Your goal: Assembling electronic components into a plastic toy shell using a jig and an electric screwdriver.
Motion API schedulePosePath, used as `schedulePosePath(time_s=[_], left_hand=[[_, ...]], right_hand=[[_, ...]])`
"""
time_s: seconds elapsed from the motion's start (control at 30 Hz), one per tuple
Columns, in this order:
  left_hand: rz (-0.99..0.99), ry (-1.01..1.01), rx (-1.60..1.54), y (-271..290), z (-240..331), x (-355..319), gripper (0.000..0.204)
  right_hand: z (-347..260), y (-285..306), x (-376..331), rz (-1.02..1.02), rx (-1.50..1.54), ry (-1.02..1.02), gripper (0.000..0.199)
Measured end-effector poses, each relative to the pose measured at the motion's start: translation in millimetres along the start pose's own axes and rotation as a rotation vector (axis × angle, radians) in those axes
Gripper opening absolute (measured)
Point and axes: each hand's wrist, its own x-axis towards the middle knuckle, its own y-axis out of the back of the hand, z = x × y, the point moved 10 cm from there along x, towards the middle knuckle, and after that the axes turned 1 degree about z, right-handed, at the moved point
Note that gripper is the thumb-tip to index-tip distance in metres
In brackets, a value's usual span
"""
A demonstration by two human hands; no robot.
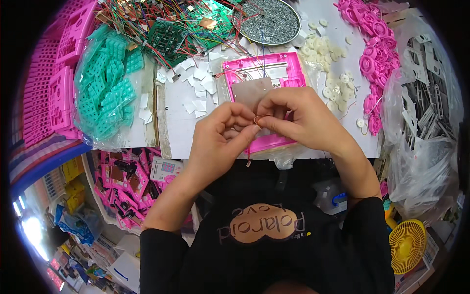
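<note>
In front of me on the table lies a pink plastic casing (299, 68) with an open inside. A flat grey-brown board (250, 90) rests in it, and thin wires run over its upper part. My left hand (215, 142) and my right hand (303, 117) meet over the casing's lower half. Between their fingertips is a thin wire (257, 118), bent in a small loop; both hands are closed in a pinch on it. A small connector (248, 164) on a wire hangs past the casing's near edge. My fingers hide part of the wire and the casing's middle.
Green circuit boards (169, 39) with tangled wires and a round tray (299, 32) of small metal parts stand at the back. White pieces (199, 73), cream discs (318, 51), pink parts (374, 63), teal keypads (110, 83) and a bag of grey parts (426, 93) surround the casing.
</note>
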Motion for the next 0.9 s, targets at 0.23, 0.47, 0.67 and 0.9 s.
schedulePosePath(time_s=[0.23,0.47,0.67,0.9], left_hand=[[0.028,-0.186,0.463,-6,14,-3,0.008],[-0.088,-0.124,0.305,-13,7,3,0.007],[-0.062,-0.044,0.17,-9,0,2,0.005],[-0.058,-0.072,0.223,-7,2,5,0.005]], right_hand=[[10,0,-4,0.05,0.119,-0.07,0.008],[16,4,-7,0.031,0.256,-0.122,0.009],[19,5,-7,0.023,0.348,-0.192,0.01],[20,2,-8,0.002,0.306,-0.2,0.01]])
